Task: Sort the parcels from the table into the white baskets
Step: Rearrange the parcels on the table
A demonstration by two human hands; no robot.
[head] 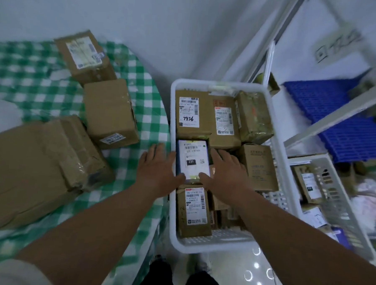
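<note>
A small white-labelled parcel [192, 160] marked 231 sits over the left side of the big white basket [278, 147], among several brown parcels. My left hand [157, 169] holds its left side, thumb on the near edge. My right hand [224, 172] holds its right side in the same way. On the table with the green checked cloth [141, 92] lie three brown boxes [110, 112] [87, 56] [77, 154] and a large flat carton [22, 173].
A second white basket [332, 193] with parcels stands to the right on the floor. Behind it are a metal shelf frame [327, 125] and blue plastic grids [340, 120]. My feet [184, 281] stand on the shiny floor below the big basket.
</note>
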